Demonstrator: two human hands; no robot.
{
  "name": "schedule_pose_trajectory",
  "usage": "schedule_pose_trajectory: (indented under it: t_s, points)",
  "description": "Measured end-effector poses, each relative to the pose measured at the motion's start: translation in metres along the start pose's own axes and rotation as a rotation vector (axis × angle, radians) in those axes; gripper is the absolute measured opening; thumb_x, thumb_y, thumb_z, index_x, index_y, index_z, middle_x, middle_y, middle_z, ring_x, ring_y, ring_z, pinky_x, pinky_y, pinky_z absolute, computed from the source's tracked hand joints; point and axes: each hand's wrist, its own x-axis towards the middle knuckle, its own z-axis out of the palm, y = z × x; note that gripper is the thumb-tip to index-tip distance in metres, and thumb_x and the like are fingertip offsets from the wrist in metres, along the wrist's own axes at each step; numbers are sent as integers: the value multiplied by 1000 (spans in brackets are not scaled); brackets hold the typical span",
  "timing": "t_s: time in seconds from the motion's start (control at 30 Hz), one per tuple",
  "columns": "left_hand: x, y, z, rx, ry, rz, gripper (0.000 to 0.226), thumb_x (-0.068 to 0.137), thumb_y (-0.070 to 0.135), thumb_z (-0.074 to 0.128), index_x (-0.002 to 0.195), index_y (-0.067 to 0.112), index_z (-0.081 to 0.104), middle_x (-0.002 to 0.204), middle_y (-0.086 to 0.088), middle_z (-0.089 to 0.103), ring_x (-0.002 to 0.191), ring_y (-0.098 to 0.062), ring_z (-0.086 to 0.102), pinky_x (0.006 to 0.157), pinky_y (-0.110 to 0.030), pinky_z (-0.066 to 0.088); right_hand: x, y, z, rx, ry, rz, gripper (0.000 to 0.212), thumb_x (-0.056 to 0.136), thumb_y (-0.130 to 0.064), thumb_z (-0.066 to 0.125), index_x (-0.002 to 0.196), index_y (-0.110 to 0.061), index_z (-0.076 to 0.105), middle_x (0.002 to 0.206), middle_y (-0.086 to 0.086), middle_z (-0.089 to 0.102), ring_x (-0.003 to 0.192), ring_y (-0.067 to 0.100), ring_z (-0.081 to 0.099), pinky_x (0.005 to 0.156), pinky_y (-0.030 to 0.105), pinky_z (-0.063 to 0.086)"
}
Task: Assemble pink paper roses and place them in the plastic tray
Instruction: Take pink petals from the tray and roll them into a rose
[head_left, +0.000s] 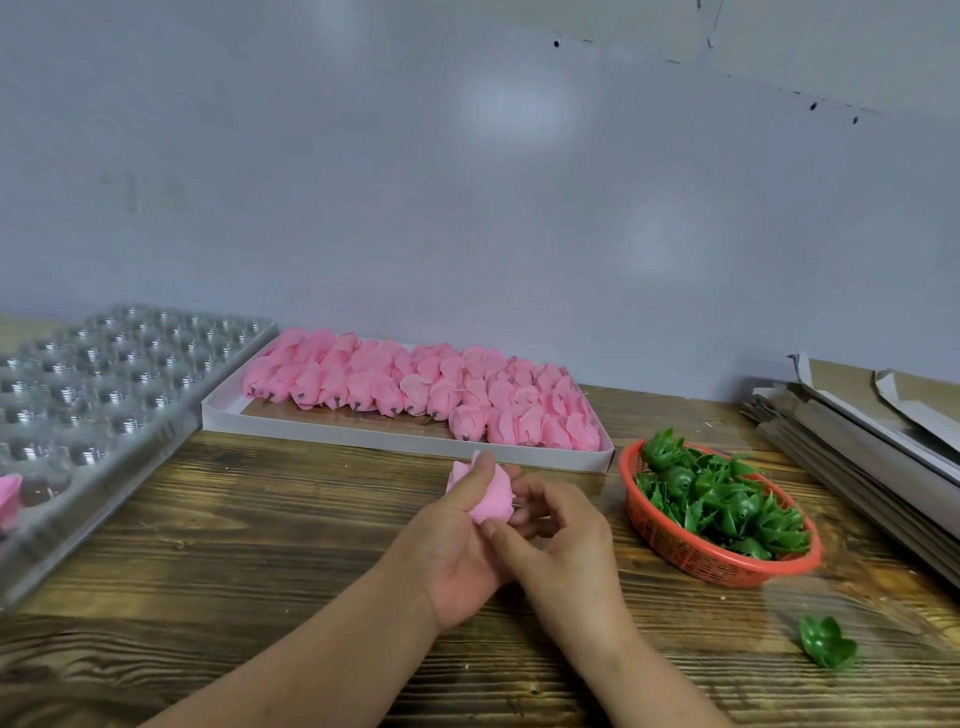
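Grey-blue wall (467, 182): plain, fills the upper half of the view, with a few dark marks at top right.

Wooden tabletop (260, 545): dark, strongly grained planks, running from the wall to the near edge.

Clear plastic tray (104, 374): far left of the fingers, a grid of round moulded cups; one pink rose (9, 499) sits at its near left corner, partly cut off by the frame edge.

White shallow box (405, 441): just beyond the fingers, against the wall, packed with rows of pink paper flower heads (415, 384), short dark stems showing on the near row.

Stack of flat cardboard sheets (857, 431): far right, beyond the basket.

Red mesh basket (717, 540): just right of the fingers, heaped with green plastic calyxes (717, 499).

Left hand (457, 540): forearm enters from lower left, palm turned up and toward the right, thumb and fingers closed around a pink paper rose (485, 493) held above the table in front of the box.

Right hand (561, 530): forearm enters from the bottom, fingers curled in against the base of the same rose, thumb lying across the left palm; whether it pinches anything of its own cannot be told.

Loose green calyx (826, 644): lying on the table, well to the right of the fingers and nearer than the basket.
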Motion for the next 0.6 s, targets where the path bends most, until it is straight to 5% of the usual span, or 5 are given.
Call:
schedule_pose_trajectory:
  t_s: [0.27, 0.4, 0.53, 0.6]
  points:
    - [-4, 1, 2, 23, -71, -38, 39, 78, 34, 61, 99, 2, 65, 87, -20, 70, 80, -29, 72, 66, -37, 60, -1, -2, 1, 14, -33, 2, 51, 69, 1, 77, 93, -39, 59, 93, -5, 64, 75, 4, 56, 69, 17, 47]
    - [-4, 0, 1, 54, -64, -1, 35, 77, 32, 64, 99, 5, 65, 84, -15, 71, 75, -24, 72, 65, -34, 59, 0, -1, 0, 67, -51, 50, 38, 68, 4, 74, 85, -29, 64, 75, -4, 64, 60, 3, 51, 62, 20, 47]
    - [-5, -6, 0, 291, -103, 26, 36, 67, 36, 72, 93, 11, 70, 97, -14, 65, 87, -22, 63, 82, -37, 53, 4, 3, 0, 332, -80, 208, 13, 75, 7, 67, 74, -6, 66, 58, 5, 53, 56, 15, 46, 52, 25, 41]
    - [-7, -9, 1, 328, -63, 39, 30, 58, 35, 77, 80, 16, 74, 83, -10, 59, 68, -16, 55, 66, -29, 53, 4, 5, 0, 456, -120, 308, 17, 76, 3, 67, 65, -9, 67, 53, 7, 50, 47, 12, 45, 45, 20, 38]
